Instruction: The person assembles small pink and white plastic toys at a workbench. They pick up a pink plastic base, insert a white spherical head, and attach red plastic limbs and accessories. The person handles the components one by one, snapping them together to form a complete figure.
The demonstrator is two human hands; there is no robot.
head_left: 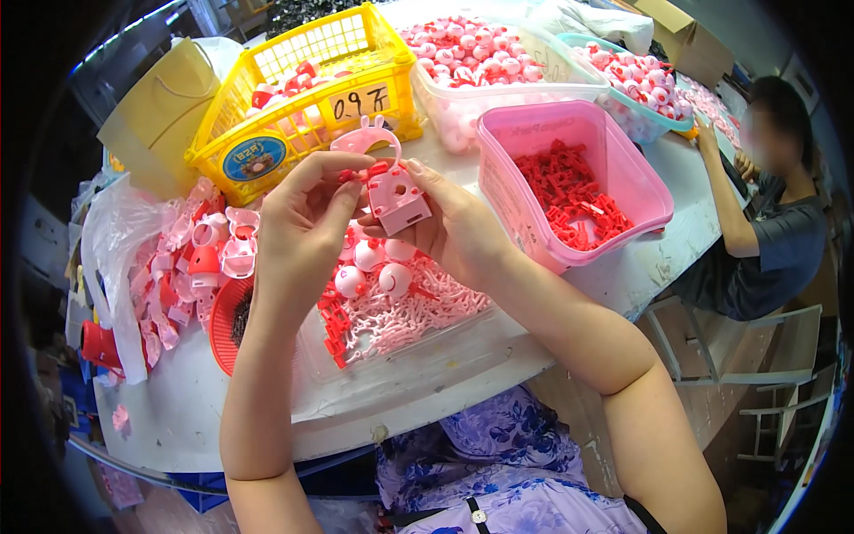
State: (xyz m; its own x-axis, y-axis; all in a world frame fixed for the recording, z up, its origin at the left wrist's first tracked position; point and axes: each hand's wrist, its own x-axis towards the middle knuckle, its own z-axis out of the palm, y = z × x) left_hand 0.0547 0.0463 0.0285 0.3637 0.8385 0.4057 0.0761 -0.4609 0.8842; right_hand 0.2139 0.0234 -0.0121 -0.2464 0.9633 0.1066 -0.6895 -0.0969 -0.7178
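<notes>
My right hand (463, 222) is wrapped round a pink plastic toy housing (400, 209) with a boxy lower end, a round hole and red bits inside. From its top arches a pink piece with bunny ears (365, 135). My left hand (307, 205) is closed, thumb and fingers pinching a small red plastic part (349, 176) at the housing's left side. Just below both hands is a clear tray (427, 349) of pale pink branch-shaped pieces (418, 311). Pink-and-white balls (394, 279) and red clip pieces (334, 329) lie in it too.
A yellow basket (294, 133), a clear tub (525, 96) and a blue basin (645, 132) hold ball parts. On the right stands a pink bin (623, 240) of red pieces. Pink shells (205, 258) pile up left, beside a red basket (224, 334). Another person (774, 205) sits at right.
</notes>
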